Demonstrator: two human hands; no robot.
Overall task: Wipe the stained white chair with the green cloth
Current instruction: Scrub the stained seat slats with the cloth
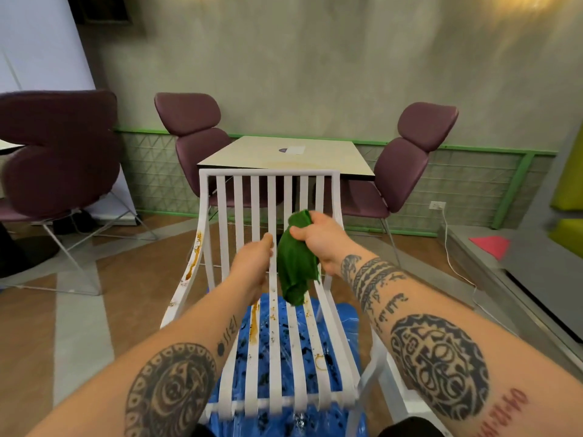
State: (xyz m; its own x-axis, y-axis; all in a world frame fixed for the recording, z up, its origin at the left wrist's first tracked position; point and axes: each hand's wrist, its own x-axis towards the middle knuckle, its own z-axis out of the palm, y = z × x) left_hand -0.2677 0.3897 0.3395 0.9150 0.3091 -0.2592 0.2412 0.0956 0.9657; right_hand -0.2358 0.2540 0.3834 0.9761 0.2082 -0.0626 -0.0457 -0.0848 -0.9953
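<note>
While above chair (pixel 268 172) — cloth (pixel 296 266), right grip (pixel 318 238)

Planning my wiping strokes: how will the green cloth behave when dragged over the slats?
Likely floppy: the green cloth hangs limp below the right hand gripping its top. Probably light, pinched easily one-handed. It may sag between slats of the white chair.

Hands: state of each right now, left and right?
Left hand: closed, gripping a slat of the white chair.
Right hand: closed, holding the green cloth.
</note>
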